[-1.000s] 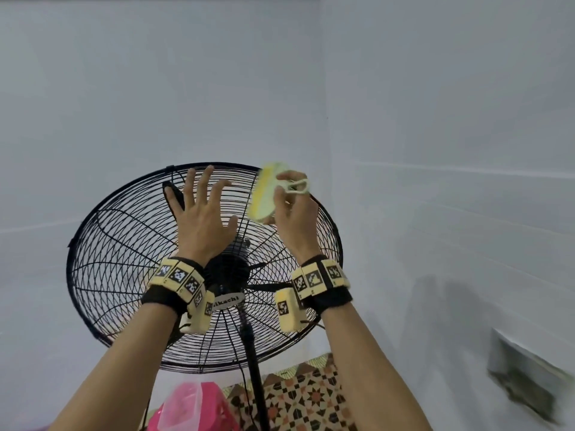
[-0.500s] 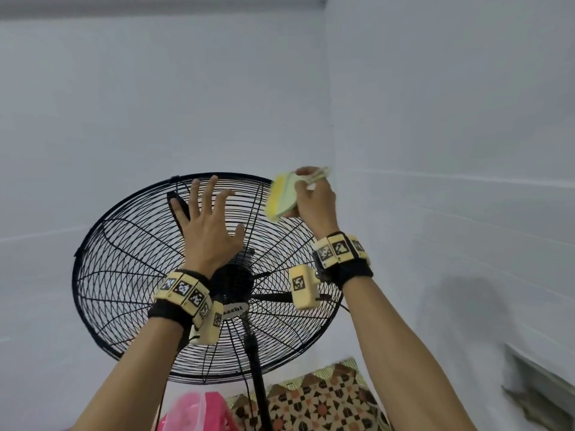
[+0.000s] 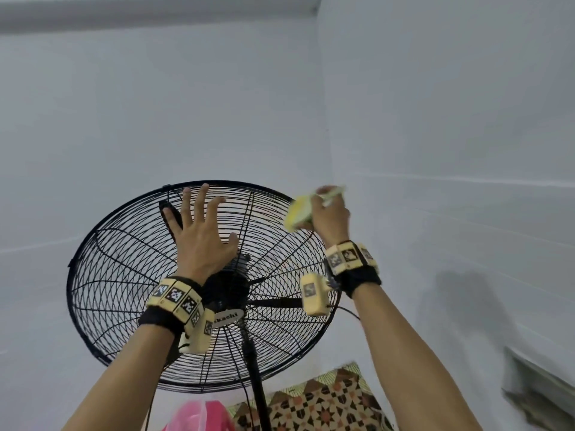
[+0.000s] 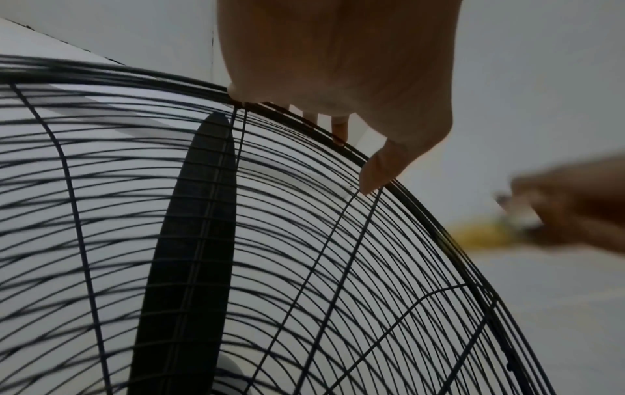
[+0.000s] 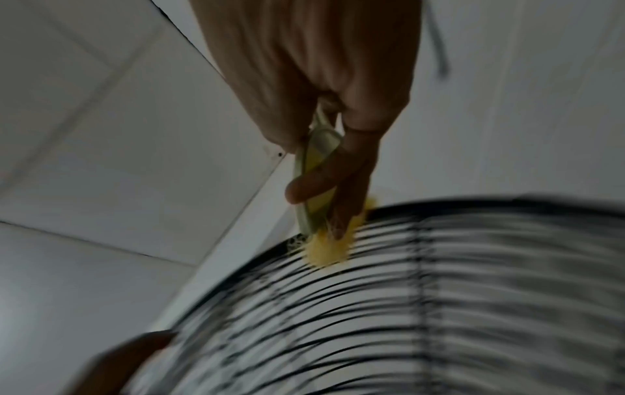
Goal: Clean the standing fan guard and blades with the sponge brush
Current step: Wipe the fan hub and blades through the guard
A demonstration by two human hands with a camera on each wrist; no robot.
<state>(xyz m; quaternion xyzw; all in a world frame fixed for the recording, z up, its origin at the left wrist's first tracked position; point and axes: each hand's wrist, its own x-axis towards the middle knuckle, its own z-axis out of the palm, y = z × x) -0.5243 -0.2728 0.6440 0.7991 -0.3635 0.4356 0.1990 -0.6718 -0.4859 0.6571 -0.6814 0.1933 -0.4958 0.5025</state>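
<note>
A black wire fan guard [image 3: 118, 275] fills the lower middle of the head view, on a black pole [image 3: 256, 377]. One dark blade [image 4: 189, 240] shows behind the wires. My left hand [image 3: 199, 231] lies flat against the upper guard with fingers spread, its fingertips [image 4: 370, 181] touching the wires near the rim. My right hand [image 3: 329, 216] grips the yellow sponge brush [image 3: 297, 216] by its pale handle at the guard's upper right rim. In the right wrist view the yellow sponge [image 5: 330, 248] presses on the rim wires [image 5: 439, 240].
White walls meet in a corner behind the fan. A pink plastic object [image 3: 196, 415] and a patterned mat [image 3: 326, 402] lie on the floor below. A grey ledge [image 3: 538, 387] sticks out of the right wall.
My right hand has carried the sponge brush rightward, from the upper middle of the guard out to its upper right rim. The left hand has stayed flat on the guard.
</note>
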